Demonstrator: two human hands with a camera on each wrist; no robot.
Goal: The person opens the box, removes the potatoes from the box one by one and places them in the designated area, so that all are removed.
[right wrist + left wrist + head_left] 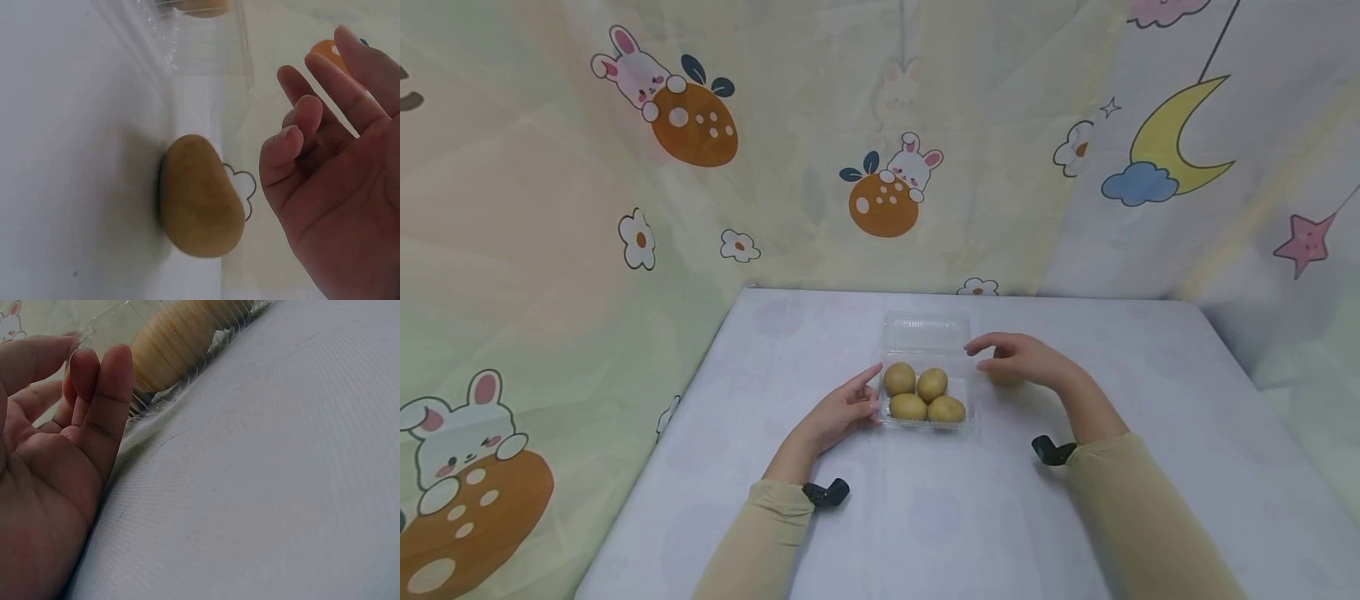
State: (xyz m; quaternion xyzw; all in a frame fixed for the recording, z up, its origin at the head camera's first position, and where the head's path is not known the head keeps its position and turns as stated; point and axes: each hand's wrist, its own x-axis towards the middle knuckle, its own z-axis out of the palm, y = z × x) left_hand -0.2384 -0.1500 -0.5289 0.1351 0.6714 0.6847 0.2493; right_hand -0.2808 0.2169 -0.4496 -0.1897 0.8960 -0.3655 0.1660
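A clear plastic clamshell box point(925, 427) stands mid-table with its lid point(925, 333) raised at the back. Several potatoes point(932, 384) lie in its base in two rows. The left hand point(835, 414) is at the box's left side, index finger stretched along it. In the left wrist view, its fingertips are right at the ribbed clear wall, and a potato point(175, 347) shows behind. Right of the box, the right hand point(1022, 358) hovers with loosely bent fingers, holding nothing. Below it a single potato point(201, 200) lies on the table, mostly covered by the hand in the head view.
A pale cloth covers the table point(925, 517). Behind it and at the sides hangs a curtain point(805, 275) printed with rabbits, flowers and a moon. Dark wrist cameras sit at both sleeve cuffs.
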